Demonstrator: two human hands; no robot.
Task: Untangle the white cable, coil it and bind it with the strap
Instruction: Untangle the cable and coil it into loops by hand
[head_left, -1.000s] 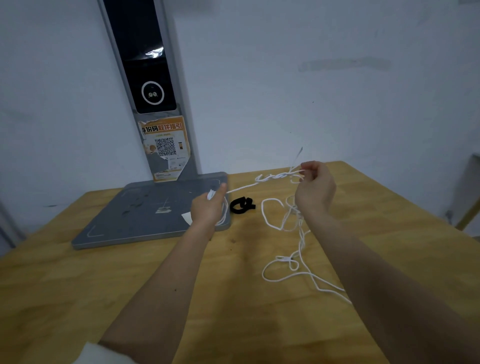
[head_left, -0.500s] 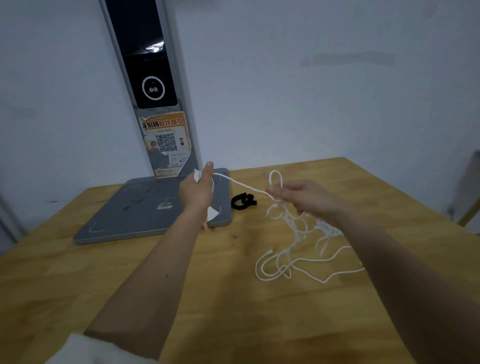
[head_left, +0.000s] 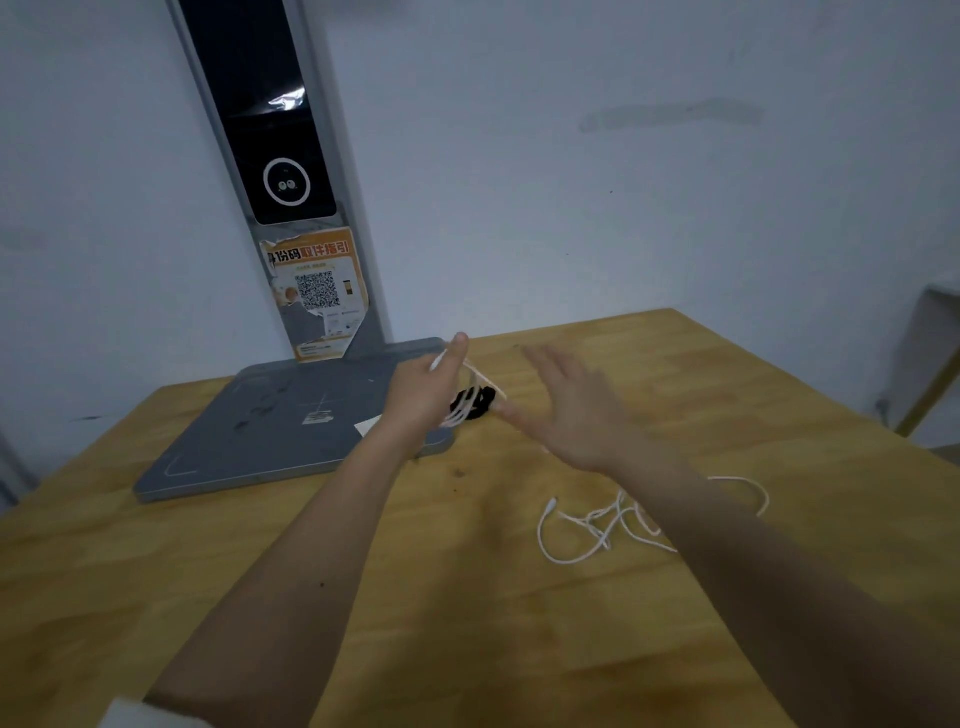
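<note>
My right hand (head_left: 571, 410) has let go of the white cable (head_left: 597, 525), fingers now spread wide. Left fingers (head_left: 457, 345) still hold first loops just above the black strap (head_left: 475, 404); remaining tangle lies on tabletop (head_left: 467, 597) behind my right fingers, so coiling has begun.

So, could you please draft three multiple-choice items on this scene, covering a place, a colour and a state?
1. Where does the black strap lie?
A. On the wooden table by the grey base
B. On the floor
C. Round the right wrist

2. What colour is the cable?
A. Black
B. White
C. Orange

3. How is the right hand?
A. Fist
B. Gripping the strap
C. Open, fingers spread

Answers: 1 A, it sits beside the base's corner; 2 B, its loose loops show white on the wood; 3 C, the fingers are straight, while the left hand holds cable.
</note>
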